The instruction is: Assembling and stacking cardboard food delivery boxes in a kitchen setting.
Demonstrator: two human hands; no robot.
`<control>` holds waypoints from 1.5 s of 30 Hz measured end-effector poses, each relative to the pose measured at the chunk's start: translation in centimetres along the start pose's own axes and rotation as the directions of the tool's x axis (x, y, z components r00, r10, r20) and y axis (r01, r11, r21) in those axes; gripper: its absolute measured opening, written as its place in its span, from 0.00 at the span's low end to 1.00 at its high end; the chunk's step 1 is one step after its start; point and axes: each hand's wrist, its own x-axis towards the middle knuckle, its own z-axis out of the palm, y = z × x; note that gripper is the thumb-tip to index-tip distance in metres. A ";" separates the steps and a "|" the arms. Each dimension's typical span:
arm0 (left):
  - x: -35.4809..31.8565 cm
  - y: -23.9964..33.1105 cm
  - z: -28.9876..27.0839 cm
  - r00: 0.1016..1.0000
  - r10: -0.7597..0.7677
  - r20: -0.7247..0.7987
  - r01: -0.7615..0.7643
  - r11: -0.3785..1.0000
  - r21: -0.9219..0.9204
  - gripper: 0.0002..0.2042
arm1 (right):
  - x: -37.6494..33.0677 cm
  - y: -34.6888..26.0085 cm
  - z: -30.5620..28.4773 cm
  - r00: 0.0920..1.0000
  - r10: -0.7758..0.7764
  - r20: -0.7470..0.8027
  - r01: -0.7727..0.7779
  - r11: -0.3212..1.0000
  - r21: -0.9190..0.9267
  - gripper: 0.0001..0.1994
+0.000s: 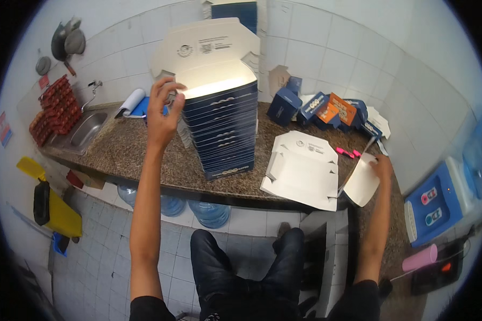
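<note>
A tall stack of nested dark blue cardboard boxes [223,125] stands on the counter, the white inside and raised lid of its top box showing. My left hand [165,109] is at the stack's upper left corner, its curled fingers and thumb around the edge of the top box. At the right, my right hand [381,168] grips the far right edge of a partly folded cardboard box blank [362,181], white face up; some fingertips are hidden. Left of that piece, a flat white box blank [303,170] with cut flaps lies on the counter.
Several blue and orange boxes [318,109] lie piled by the wall, with pink markers [348,153] nearer. A second stack [234,13] rises behind the first. A sink [88,131] and red egg trays [59,109] are left; a blue water dispenser [436,200] is right.
</note>
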 end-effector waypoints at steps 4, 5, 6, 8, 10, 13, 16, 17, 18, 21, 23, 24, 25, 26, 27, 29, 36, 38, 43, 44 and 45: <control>0.1 0.0 -2.6 0.942 0.252 0.223 -0.261 0.965 0.013 0.10 | 4.8 -5.7 -9.8 0.973 -0.182 -0.141 0.213 0.946 0.246 0.22; 0.4 -0.1 -2.8 0.935 0.227 0.272 -0.233 0.973 -0.012 0.10 | 6.1 -8.2 -11.7 0.953 -0.240 -0.187 0.291 0.899 0.327 0.22; 0.6 0.0 -2.7 0.925 0.205 0.321 -0.203 0.978 -0.039 0.10 | 7.1 -11.1 -13.8 0.927 -0.290 -0.237 0.366 0.841 0.400 0.22; 0.2 1.0 -3.0 0.920 0.221 0.322 -0.235 0.972 0.005 0.11 | 6.9 -20.5 -17.7 0.897 -0.428 -0.110 0.383 0.630 0.675 0.23; -0.3 2.0 -2.1 0.912 0.249 0.326 -0.272 0.962 0.025 0.13 | 4.5 -30.1 -21.6 0.878 -0.465 -0.118 0.410 0.599 0.688 0.23; -1.3 3.8 -0.9 0.899 0.334 0.284 -0.381 0.915 0.129 0.17 | 2.9 -40.3 -23.9 0.743 -0.644 -0.183 0.581 0.485 0.653 0.24; -1.8 4.4 -1.2 0.897 0.398 0.191 -0.438 0.858 0.270 0.19 | 3.0 -48.5 -23.8 0.664 -0.741 -0.104 0.619 0.466 0.632 0.24; -1.9 5.0 -1.1 0.906 0.386 0.173 -0.421 0.861 0.285 0.18 | 3.9 -49.7 -23.5 0.664 -0.739 -0.109 0.621 0.465 0.632 0.24; -2.0 5.5 -0.9 0.914 0.375 0.154 -0.405 0.865 0.297 0.18 | 4.8 -51.0 -22.9 0.645 -0.764 0.001 0.689 0.583 0.430 0.24; -2.2 5.7 -1.0 0.936 0.334 0.110 -0.352 0.888 0.296 0.17 | 4.3 -52.0 -22.7 0.680 -0.730 0.062 0.723 0.683 0.109 0.23; -2.2 5.6 -1.2 0.936 0.341 0.081 -0.350 0.897 0.269 0.16 | 3.6 -51.0 -22.5 0.717 -0.697 -0.023 0.697 0.717 0.013 0.22; -1.9 5.6 -1.2 0.940 0.331 0.080 -0.340 0.905 0.255 0.14 | 3.3 -50.9 -22.4 0.714 -0.700 -0.020 0.700 0.714 0.007 0.22; -1.7 5.7 -1.4 0.944 0.319 0.081 -0.329 0.912 0.244 0.12 | 2.8 -51.0 -22.1 0.733 -0.680 -0.016 0.680 0.733 0.007 0.22; -1.5 5.6 -1.3 0.947 0.313 0.075 -0.322 0.914 0.245 0.12 | 2.4 -51.0 -21.9 0.751 -0.660 -0.013 0.661 0.751 0.006 0.22; -1.3 5.6 -1.1 0.959 0.274 0.075 -0.284 0.937 0.203 0.11 | 2.0 -51.1 -21.8 0.746 -0.666 -0.011 0.666 0.746 0.003 0.22; -0.8 5.3 -0.7 0.969 0.236 0.067 -0.244 0.957 0.155 0.09 | 1.6 -51.0 -21.8 0.752 -0.658 -0.042 0.658 0.753 -0.005 0.23; -0.3 4.0 -0.3 0.950 0.295 0.102 -0.307 0.943 0.130 0.12 | -4.3 -50.7 -24.5 0.485 -0.854 -0.188 0.713 0.262 0.650 0.30; -0.4 3.6 -0.6 0.926 0.372 0.067 -0.377 0.900 0.218 0.15 | -7.2 -50.2 -25.8 0.289 -0.953 0.086 0.807 0.291 0.514 0.28; -0.7 3.9 -0.5 0.961 0.273 0.050 -0.258 0.812 0.524 0.36 | -8.5 -52.5 -25.5 0.507 -0.854 -0.119 0.844 0.464 0.269 0.16; -0.7 4.1 -0.3 0.959 0.277 0.055 -0.263 0.809 0.525 0.36 | -9.0 -53.4 -25.4 0.510 -0.851 -0.123 0.842 0.466 0.272 0.16; -0.7 4.3 -0.1 0.959 0.279 0.053 -0.263 0.802 0.537 0.38 | -9.3 -54.4 -25.2 0.548 -0.813 -0.197 0.830 0.498 0.254 0.16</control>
